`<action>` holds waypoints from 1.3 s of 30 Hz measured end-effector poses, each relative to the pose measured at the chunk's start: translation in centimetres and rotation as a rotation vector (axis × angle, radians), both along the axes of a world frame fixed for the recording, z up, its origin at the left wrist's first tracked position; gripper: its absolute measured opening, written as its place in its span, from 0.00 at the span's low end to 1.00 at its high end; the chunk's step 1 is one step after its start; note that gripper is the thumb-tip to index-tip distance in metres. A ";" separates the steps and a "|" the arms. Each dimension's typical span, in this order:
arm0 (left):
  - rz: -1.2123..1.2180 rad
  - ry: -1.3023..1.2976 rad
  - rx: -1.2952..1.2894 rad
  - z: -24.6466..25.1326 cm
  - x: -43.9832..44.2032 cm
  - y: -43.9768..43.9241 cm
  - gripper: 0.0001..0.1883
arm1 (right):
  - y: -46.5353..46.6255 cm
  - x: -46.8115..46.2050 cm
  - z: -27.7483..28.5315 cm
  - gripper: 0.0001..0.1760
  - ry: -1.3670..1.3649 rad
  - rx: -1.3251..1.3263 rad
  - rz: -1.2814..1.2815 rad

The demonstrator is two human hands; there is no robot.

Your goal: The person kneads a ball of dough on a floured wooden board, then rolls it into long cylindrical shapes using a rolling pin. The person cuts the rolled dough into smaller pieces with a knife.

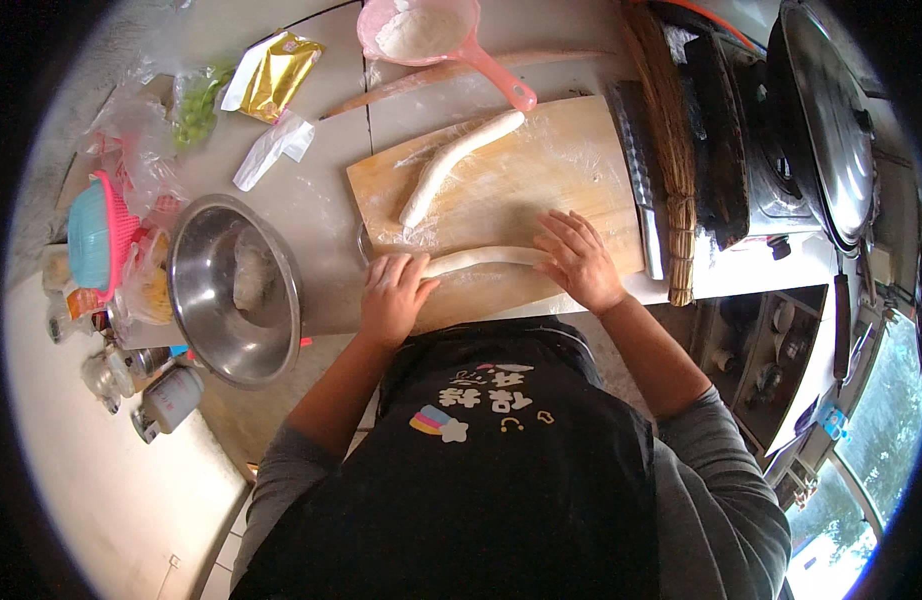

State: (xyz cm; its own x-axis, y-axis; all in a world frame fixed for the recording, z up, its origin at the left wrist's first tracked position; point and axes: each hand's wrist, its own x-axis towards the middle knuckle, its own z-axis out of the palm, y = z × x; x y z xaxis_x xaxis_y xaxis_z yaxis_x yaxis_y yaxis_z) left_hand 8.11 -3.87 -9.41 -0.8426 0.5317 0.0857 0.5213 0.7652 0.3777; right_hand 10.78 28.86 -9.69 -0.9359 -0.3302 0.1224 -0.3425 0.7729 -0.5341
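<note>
A pale dough rope (480, 258) stretches across the near part of a floured wooden board (581, 172). Over its left end lies my left hand (396, 289), thumb and fingers on either side of the dough. My right hand (579, 257) is on the other end, its fingers pointing up and left; the palm hides the tip. Farther back on the board, a second, thicker dough rope (457, 169) lies slantwise, touched by neither hand. Flour dusts the wood around both ropes.
Left of the board stands a steel bowl (288, 300) holding a wrapped lump (252, 277). Behind it are a pink ladle (495, 71) of flour and a wooden rolling pin (401, 88). A knife (648, 232), a straw brush (680, 202) and a gas stove (776, 210) line the right.
</note>
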 end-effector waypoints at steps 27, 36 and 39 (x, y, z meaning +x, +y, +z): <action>-0.126 0.135 0.077 -3.9 -8.6 13.3 0.39 | -5.3 -6.3 -3.5 0.38 -0.015 0.241 -0.388; 0.105 0.168 0.003 -4.0 -12.9 14.7 0.35 | -4.6 -12.4 -3.9 0.33 0.125 0.338 -0.482; -0.199 0.097 -0.051 -2.9 -9.8 11.3 0.35 | -4.3 -6.8 -2.6 0.32 0.007 0.447 -0.243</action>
State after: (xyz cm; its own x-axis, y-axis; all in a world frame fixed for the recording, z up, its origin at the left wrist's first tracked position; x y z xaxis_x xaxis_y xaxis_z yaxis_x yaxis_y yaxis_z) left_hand -1.67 7.48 -12.26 -0.7096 0.6926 0.1297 0.6960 0.6602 0.2823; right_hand 3.97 24.55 -12.30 -0.9919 -0.1247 0.0251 -0.1269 0.9831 -0.1316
